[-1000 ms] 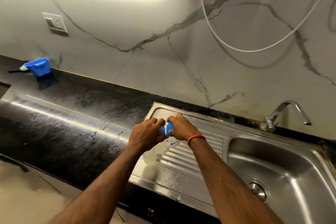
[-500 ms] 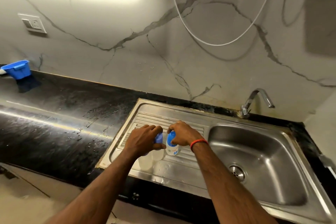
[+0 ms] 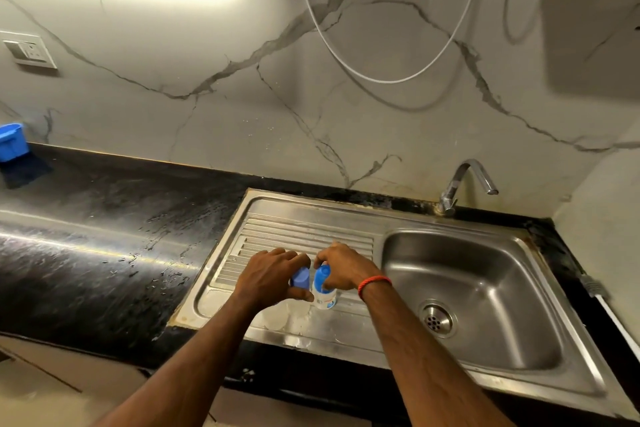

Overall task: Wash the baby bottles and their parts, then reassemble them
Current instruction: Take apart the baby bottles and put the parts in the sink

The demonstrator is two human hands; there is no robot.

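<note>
On the drainboard (image 3: 294,229) beside the sink bowl (image 3: 485,288), our two bottles (image 3: 325,295) now stand down, a bit apart. Our left hand (image 3: 273,274) and right hand (image 3: 346,267) each grip a blue cap (image 3: 300,277); we look nearly done.

One wide-angle view, worn on the person's head, looks forward and down from above the near edge of the black counter (image 3: 86,253) and faces the marble wall (image 3: 207,97) on the far side. The drainboard (image 3: 294,229) lies close below at centre, with the sink basin (image 3: 485,270) to the right and the tap (image 3: 464,184) farther off.
</note>
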